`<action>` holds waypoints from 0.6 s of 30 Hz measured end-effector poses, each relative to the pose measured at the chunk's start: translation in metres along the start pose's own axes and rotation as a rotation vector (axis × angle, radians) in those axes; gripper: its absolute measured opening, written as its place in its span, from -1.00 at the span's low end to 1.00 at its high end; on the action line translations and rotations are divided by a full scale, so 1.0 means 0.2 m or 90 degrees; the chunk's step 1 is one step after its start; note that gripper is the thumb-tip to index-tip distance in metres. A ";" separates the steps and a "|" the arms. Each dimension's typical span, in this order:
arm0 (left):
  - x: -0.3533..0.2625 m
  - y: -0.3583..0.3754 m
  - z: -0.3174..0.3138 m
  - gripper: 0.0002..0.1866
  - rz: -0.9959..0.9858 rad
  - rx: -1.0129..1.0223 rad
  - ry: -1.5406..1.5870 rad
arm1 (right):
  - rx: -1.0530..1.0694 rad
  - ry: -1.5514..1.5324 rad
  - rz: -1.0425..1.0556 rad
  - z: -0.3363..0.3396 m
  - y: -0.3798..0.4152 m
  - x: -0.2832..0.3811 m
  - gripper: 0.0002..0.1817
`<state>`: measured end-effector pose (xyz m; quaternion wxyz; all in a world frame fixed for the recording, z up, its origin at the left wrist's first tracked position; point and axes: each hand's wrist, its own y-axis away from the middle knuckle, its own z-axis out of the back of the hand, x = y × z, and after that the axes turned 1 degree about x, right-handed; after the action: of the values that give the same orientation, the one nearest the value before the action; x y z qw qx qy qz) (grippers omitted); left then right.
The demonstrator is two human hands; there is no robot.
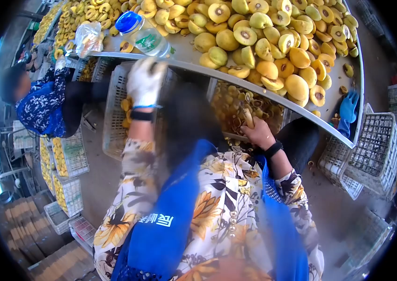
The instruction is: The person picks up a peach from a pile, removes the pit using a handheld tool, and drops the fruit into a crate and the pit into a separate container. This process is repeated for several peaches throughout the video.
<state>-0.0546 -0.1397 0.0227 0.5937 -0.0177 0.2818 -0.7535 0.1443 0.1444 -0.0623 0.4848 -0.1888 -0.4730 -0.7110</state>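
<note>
My left hand (147,82), in a white glove, is at the table's front edge, below a plastic bottle (148,38) with a blue cap. Motion blurs its fingers, and whether it holds anything cannot be made out. My bare right hand (258,134) is closed around a tool with a light wooden handle (248,118), over a crate of cut fruit pieces (229,105) under the table edge. Halved yellow fruits (296,86) with brown centres are heaped on the metal table (186,50) above both hands.
A white crate (114,112) with fruit stands below my left hand. A blue glove (348,108) lies at the table's right corner, beside stacked crates (374,145). At the left sits a co-worker (44,105) near fruit-filled crates (69,164). A plastic bag (89,40) lies by the bottle.
</note>
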 end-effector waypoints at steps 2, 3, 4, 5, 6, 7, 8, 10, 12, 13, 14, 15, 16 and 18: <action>-0.30 -0.03 -0.07 -0.61 -0.091 0.110 0.054 | -0.006 -0.093 0.040 -0.06 0.01 0.01 -0.72; -0.46 -0.06 -0.11 -0.62 -0.132 0.197 0.067 | -0.018 -0.140 0.062 -0.07 0.01 0.04 -0.76; -0.56 -0.08 -0.21 -0.64 -0.177 0.259 -0.022 | -0.041 -0.117 0.083 -0.07 0.03 0.07 -0.76; -0.64 -0.09 -0.30 -0.64 -0.221 0.322 -0.111 | -0.063 -0.093 0.102 -0.07 0.07 0.11 -0.76; -0.69 -0.11 -0.39 -0.67 -0.199 0.368 -0.153 | -0.088 -0.069 0.124 -0.06 0.10 0.13 -0.76; -0.71 -0.13 -0.47 -0.69 -0.175 0.413 -0.196 | -0.090 -0.057 0.100 -0.05 0.11 0.13 -0.75; -0.70 -0.14 -0.57 -0.71 -0.182 0.392 -0.215 | -0.091 -0.047 0.074 -0.06 0.12 0.12 -0.75; -0.72 -0.18 -0.57 -0.68 -0.092 0.380 -0.127 | -0.117 -0.023 0.124 -0.08 0.15 0.09 -0.75; -0.67 -0.19 -0.61 -0.63 -0.202 0.364 -0.230 | -0.091 -0.087 0.093 -0.08 0.16 0.10 -0.77; -0.66 -0.20 -0.57 -0.63 -0.190 0.390 -0.221 | -0.079 -0.118 0.081 -0.08 0.15 0.10 -0.78; -0.67 -0.22 -0.51 -0.62 -0.180 0.418 -0.211 | -0.115 -0.111 0.117 -0.09 0.14 0.10 -0.81; -0.67 -0.23 -0.43 -0.62 -0.170 0.445 -0.202 | -0.124 -0.125 0.130 -0.08 0.14 0.11 -0.82; -0.64 -0.20 -0.30 -0.63 -0.181 0.356 -0.146 | -0.131 -0.141 0.143 -0.07 0.14 0.12 -0.83; -0.53 -0.22 -0.23 -0.65 -0.014 0.292 -0.104 | -0.133 -0.181 0.158 -0.07 0.11 0.10 -0.84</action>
<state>-0.0790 -0.0183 0.0360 0.5950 0.0535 0.0541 -0.8001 0.1564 0.1199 -0.0437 0.4746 -0.3930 -0.4337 -0.6574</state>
